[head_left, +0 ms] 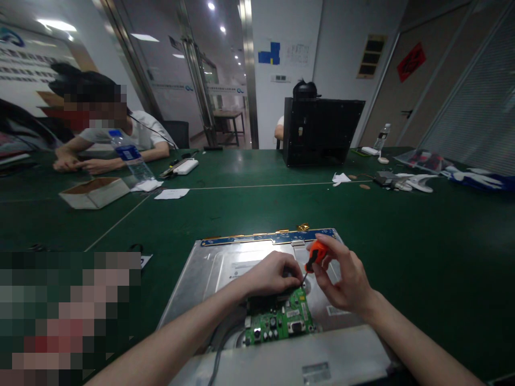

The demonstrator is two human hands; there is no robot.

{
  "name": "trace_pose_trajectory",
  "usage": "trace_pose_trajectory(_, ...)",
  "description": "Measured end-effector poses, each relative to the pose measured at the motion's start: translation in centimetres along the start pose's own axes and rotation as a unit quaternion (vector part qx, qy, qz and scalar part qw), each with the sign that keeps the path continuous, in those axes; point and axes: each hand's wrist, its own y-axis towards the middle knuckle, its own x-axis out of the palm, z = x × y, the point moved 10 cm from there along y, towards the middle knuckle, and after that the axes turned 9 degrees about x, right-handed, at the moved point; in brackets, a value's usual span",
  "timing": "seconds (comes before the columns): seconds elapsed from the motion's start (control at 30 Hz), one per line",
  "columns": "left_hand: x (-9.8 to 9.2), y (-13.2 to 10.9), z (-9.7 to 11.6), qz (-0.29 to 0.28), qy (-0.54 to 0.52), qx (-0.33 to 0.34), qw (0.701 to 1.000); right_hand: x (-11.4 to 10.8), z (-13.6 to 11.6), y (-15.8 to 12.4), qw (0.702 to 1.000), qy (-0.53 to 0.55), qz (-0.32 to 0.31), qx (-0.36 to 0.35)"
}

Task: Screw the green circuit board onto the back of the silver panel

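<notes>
My right hand [344, 273] is closed on a short orange and black screwdriver [316, 255]. Its shaft points down and left to the upper right corner of a green circuit board [281, 320]. Beside the tip, my left hand [277, 274] has its fingers bent together over the board's upper edge; what they hold, if anything, is hidden. The board lies on a silver metal panel [209, 265] with a blue strip board [257, 238] along its far edge. A grey cable [219, 354] runs along the panel's near left part.
On the green table [241, 206] are an open box [96, 193], a water bottle [132, 158] and papers [172, 194] at the left. A black monitor-like case [322, 131] stands at the back. Gloves and bags lie far right. A person [148, 131] sits across, far left.
</notes>
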Motion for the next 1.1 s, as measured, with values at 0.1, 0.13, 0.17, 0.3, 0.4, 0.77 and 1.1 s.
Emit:
trace_pose_trajectory(0.1,0.0,0.0,0.0,-0.004,0.001,-0.003,1.0,-0.1,0.4,-0.1,1.0,-0.005,-0.002,0.011)
trace_pose_trajectory(0.13,0.0,0.0,0.1,-0.003,0.001,-0.004,1.0,-0.1,0.6,-0.1,1.0,-0.006,-0.002,0.017)
trace_pose_trajectory(0.17,-0.1,0.0,0.2,-0.002,0.002,-0.006,1.0,-0.2,0.8,-0.1,1.0,-0.006,-0.001,0.024)
trace_pose_trajectory(0.3,-0.3,-0.4,0.6,0.005,0.0,-0.014,1.0,-0.8,1.5,0.2,0.999,-0.018,0.015,0.049)
trace_pose_trajectory(0.4,-0.3,-0.8,0.6,0.005,-0.006,-0.023,1.0,-0.9,1.8,1.1,0.996,-0.041,-0.007,0.074)
trace_pose_trajectory(0.77,-0.8,-1.3,1.3,0.011,0.004,-0.009,1.0,2.3,0.3,6.6,0.922,-0.271,-0.259,0.098)
trace_pose_trajectory(1.1,-0.2,-1.0,0.2,-0.007,-0.004,-0.018,1.0,4.0,-0.7,6.7,0.903,-0.27,-0.318,0.101)
